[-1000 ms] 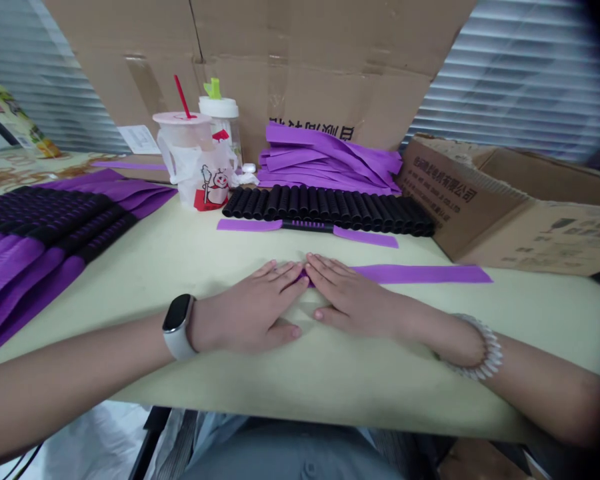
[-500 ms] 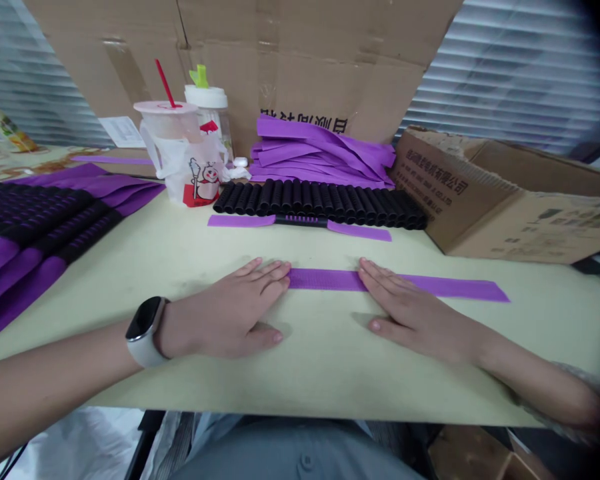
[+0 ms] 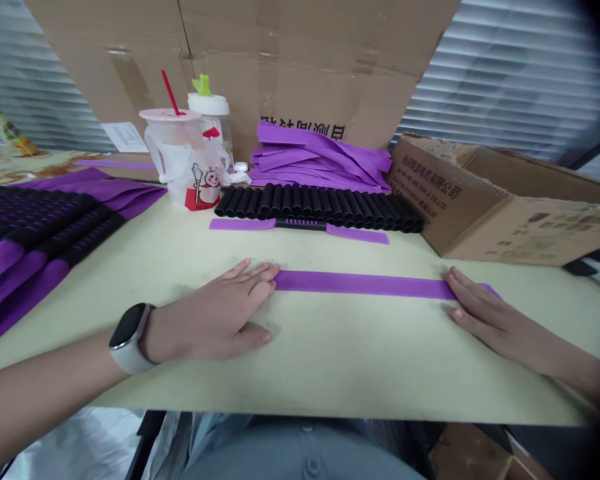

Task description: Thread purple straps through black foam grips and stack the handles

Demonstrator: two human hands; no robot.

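A flat purple textured strip [image 3: 360, 285] lies across the table in front of me. My left hand [image 3: 215, 313] rests flat on the table, its fingertips at the strip's left end. My right hand [image 3: 490, 308] lies flat over the strip's right end, and only a small purple tip shows beyond the fingers. Neither hand grips anything. Farther back lies a purple strap with a black comb-like piece [image 3: 300, 224] at its middle, just before a row of black ribbed tubes [image 3: 317, 208].
A stack of purple strips [image 3: 315, 160] stands behind the tubes. A purple-and-black woven pile [image 3: 45, 233] lies at the left, and a plastic cup with a red straw [image 3: 170, 130] and a white-lidded bottle [image 3: 210, 113] stand at the back. A cardboard box [image 3: 460, 200] sits at the right.
My hands have slid apart along the strip, the right one moving far to the right. More of the strip now shows between them, and the view has shifted slightly.
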